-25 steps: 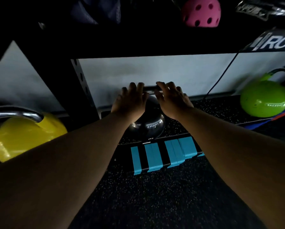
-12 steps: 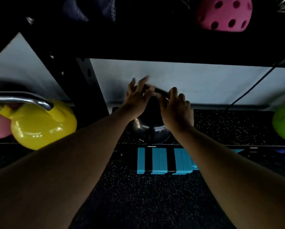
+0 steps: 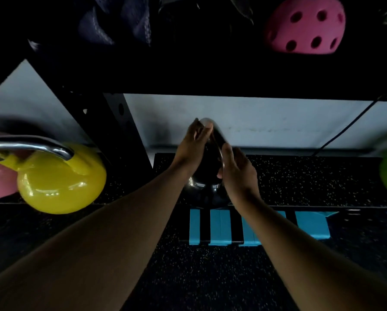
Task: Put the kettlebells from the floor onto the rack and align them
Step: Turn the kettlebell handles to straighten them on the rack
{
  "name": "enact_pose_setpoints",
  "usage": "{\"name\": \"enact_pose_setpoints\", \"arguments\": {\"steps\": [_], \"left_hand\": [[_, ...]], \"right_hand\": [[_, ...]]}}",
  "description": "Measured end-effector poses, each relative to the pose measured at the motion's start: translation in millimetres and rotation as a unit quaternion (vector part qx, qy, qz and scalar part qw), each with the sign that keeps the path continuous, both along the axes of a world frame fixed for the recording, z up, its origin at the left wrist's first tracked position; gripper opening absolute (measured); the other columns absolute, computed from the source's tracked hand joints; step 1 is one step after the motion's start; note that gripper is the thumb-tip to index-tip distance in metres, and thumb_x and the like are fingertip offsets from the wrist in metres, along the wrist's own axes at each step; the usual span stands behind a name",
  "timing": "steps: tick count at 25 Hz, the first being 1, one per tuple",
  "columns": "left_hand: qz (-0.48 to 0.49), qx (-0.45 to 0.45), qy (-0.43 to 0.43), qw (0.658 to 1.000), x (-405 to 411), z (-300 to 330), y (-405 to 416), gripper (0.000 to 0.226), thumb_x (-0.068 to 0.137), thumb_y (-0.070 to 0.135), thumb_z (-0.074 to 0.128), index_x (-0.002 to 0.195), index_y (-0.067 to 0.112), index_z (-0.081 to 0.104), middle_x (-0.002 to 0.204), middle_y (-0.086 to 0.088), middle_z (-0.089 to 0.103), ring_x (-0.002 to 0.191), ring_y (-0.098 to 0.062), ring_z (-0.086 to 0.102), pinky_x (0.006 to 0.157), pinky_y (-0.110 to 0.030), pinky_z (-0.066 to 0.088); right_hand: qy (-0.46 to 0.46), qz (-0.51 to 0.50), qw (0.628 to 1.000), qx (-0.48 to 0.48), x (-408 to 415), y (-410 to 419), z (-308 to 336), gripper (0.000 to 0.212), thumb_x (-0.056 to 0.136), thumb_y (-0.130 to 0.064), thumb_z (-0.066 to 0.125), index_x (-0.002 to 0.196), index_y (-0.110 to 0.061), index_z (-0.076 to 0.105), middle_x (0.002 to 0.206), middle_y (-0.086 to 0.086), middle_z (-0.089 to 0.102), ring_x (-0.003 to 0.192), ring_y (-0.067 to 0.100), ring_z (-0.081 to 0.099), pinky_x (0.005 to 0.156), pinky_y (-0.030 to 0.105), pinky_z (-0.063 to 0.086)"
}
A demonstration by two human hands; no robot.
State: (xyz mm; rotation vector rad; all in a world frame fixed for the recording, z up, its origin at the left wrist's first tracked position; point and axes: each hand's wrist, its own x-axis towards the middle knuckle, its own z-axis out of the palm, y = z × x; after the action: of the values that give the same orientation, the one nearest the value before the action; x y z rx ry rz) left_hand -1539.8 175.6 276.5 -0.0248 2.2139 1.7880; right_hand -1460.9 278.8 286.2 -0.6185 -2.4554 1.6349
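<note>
My left hand (image 3: 193, 149) and right hand (image 3: 237, 173) both grasp the black kettlebell (image 3: 207, 176) by its handle (body on the rack shelf (image 3: 300, 176)); yellow kettlebell (image 3: 60, 182) sits at nine o'clock.

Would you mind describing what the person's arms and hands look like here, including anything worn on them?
Both forearms are bare right up to the bottom of the frame, so no sleeves show. The left hand and right hand wear no gloves, and no watch, bracelet or wrist strap shows. Rings cannot be ruled out, as the light is dim and the fingers are slightly blurred.
</note>
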Motion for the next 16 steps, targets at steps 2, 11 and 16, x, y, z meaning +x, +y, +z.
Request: {"name": "enact_pose_setpoints", "arguments": {"steps": [2, 11, 16], "left_hand": [[-0.009, 0.015, -0.012, 1.0, -6, 1, 4, 0.066, 0.088, 0.065, 0.039, 0.148, 0.044, 0.021, 0.153, -0.007, 0.038, 0.131, -0.03, 0.046, 0.106, -0.052, 0.04], [-0.047, 0.035, -0.024, 0.998, -23, 0, 4, 0.06, 0.097, 0.059, 0.026, 0.152, 0.037, 0.017, 0.162, 0.001, 0.017, 0.146, -0.021, 0.021, 0.112, -0.033, 0.018], [-0.038, 0.021, -0.012, 0.999, -23, 0, 4, 0.054, 0.1, 0.054, 0.022, 0.152, 0.037, 0.019, 0.161, -0.003, 0.019, 0.146, -0.024, 0.023, 0.103, -0.029, 0.021]], "right_hand": [[-0.004, 0.02, 0.997, -0.071, -8, 7, 3, 0.041, 0.098, -0.054, 0.032, 0.104, -0.026, 0.062, 0.071, 0.007, 0.069, 0.057, 0.011, 0.063, 0.052, 0.024, 0.049], [0.026, -0.011, 0.972, -0.232, -20, -27, -12, 0.046, 0.103, -0.045, 0.028, 0.133, -0.017, 0.049, 0.077, 0.012, 0.059, 0.058, 0.015, 0.054, 0.051, 0.025, 0.045], [0.022, -0.001, 0.968, -0.248, -18, -32, -8, 0.047, 0.104, -0.041, 0.027, 0.134, -0.012, 0.047, 0.079, 0.017, 0.056, 0.057, 0.016, 0.051, 0.047, 0.023, 0.043]]}}
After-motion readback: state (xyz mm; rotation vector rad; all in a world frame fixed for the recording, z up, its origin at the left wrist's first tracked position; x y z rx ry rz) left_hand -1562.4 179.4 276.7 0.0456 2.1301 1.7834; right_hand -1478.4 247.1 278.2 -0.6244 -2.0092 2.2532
